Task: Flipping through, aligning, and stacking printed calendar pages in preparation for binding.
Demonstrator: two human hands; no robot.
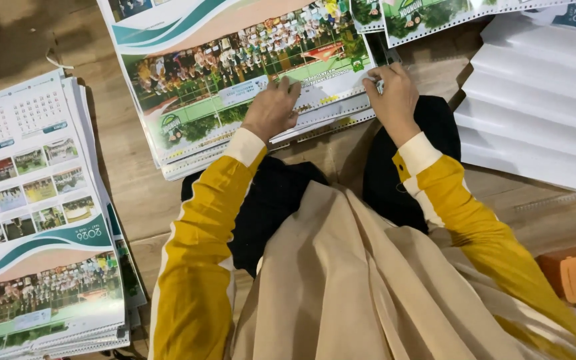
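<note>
Two hands press on the punched lower edge of a calendar stack (235, 80) lying on the floor (128, 173) ahead of the knees: left hand (273, 109) flat, fingers curled on the sheets; right hand (391, 100) pinching the edge at its right end. One second calendar stack (35, 213) lies left, one pile of white sheets (535, 113) right.

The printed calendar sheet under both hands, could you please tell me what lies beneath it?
Under the top calendar sheet lie more punched sheets, only their stepped edges showing. Their printed faces are covered. Both the left hand and right hand rest on its punched edge.
</note>
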